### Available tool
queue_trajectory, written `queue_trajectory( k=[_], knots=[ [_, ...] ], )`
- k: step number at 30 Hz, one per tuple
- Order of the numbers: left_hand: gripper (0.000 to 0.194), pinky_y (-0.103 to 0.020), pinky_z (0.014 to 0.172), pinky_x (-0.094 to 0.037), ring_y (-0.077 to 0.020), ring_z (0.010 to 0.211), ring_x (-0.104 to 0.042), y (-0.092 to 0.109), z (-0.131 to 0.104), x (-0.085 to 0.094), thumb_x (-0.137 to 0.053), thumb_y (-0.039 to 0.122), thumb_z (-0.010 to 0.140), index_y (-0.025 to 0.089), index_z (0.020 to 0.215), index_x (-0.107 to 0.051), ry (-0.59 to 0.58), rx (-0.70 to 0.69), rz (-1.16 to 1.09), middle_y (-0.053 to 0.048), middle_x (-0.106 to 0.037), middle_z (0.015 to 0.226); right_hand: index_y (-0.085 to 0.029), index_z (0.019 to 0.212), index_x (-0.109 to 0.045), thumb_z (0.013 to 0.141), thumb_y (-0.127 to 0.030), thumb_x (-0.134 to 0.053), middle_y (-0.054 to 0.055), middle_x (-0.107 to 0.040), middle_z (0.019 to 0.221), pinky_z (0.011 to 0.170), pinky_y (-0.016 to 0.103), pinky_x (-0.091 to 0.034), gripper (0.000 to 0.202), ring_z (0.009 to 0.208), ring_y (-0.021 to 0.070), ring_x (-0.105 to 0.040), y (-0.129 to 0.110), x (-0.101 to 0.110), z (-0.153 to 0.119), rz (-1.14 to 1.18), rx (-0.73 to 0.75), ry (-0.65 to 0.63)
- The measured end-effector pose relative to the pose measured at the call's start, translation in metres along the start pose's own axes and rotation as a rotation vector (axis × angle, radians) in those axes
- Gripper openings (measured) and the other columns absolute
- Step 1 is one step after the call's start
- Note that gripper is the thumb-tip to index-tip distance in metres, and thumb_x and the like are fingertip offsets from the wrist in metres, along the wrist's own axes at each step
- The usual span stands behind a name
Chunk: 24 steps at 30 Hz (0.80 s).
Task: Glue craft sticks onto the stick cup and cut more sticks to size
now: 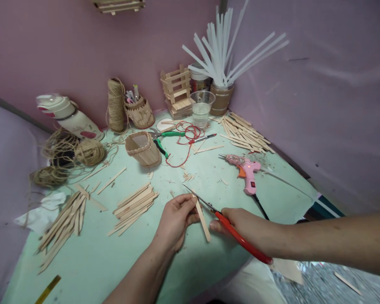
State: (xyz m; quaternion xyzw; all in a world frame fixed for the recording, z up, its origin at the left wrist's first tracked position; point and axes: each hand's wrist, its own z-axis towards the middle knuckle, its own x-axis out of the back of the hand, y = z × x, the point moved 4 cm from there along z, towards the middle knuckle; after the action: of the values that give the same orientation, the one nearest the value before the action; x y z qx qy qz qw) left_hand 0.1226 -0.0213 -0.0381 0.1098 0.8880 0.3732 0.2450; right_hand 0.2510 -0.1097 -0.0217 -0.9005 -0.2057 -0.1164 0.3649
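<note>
Both hands [179, 213] [239, 220] angle inward, holding a stick [204, 221] and scissors [242, 241].

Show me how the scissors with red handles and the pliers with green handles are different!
The red-handled metal scissors are gripped in the right hand, while the green-handled metal pliers lie on the pale green tabletop.
The scissors' blades are right by a flat, pale wooden stick; the pliers aren't at that stick.
The scissors' handles are red; the pliers' are mostly green.
Both are metal-headed hand tools.
</note>
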Motion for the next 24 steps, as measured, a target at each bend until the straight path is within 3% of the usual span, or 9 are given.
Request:
queue_trajectory(
  k=[8,14,18,24],
  knots=[
    [0.022,-0.019,0.055,-0.049,-0.0076,0.053,-0.055,-0.002,-0.002,0.002,-0.072,0.03,0.073,0.011,0.07,-0.062,-0.105,0.042,0.024,-0.001,-0.059,0.061,-0.017,0.076,-0.058,0.078,-0.071,-0.047,0.004,-0.06,0.068,0.053,0.028,-0.035,0.055,0.06,0.0177,-0.051,-0.016,0.004,-0.006,-0.104,-0.014,-0.087],
    [0.022,-0.022,0.06,-0.052,-0.0085,0.056,-0.057,-0.003,0.002,0.006,-0.072,0.03,0.072,0.01,0.074,-0.063,-0.093,0.038,0.002,-0.002,-0.06,0.065,-0.016,0.076,-0.062,0.079,-0.07,-0.047,0.005,-0.063,0.07,0.06,0.029,-0.041,0.056,0.062,0.0171,-0.051,-0.013,0.002,0.001,0.02,0.046,-0.075],
    [0.022,-0.022,0.06,-0.052,-0.0088,0.057,-0.057,-0.003,0.003,0.006,-0.073,0.029,0.071,0.01,0.074,-0.062,-0.072,0.047,-0.005,-0.002,-0.06,0.065,-0.014,0.08,-0.065,0.08,-0.064,-0.052,0.005,-0.062,0.07,0.061,0.029,-0.043,0.052,0.063,0.0173,-0.052,-0.017,0.005,-0.001,0.015,-0.025,-0.061],
    [0.021,-0.022,0.062,-0.053,-0.0093,0.058,-0.058,-0.002,0.003,0.006,-0.072,0.027,0.07,0.011,0.075,-0.061,-0.039,0.066,0.003,-0.003,-0.061,0.067,-0.017,0.062,-0.055,0.078,-0.06,-0.058,0.0,-0.049,0.056,0.054,0.028,-0.038,0.046,0.054,0.0134,-0.043,-0.018,0.008,0.003,-0.042,0.021,-0.025]
  ],
)
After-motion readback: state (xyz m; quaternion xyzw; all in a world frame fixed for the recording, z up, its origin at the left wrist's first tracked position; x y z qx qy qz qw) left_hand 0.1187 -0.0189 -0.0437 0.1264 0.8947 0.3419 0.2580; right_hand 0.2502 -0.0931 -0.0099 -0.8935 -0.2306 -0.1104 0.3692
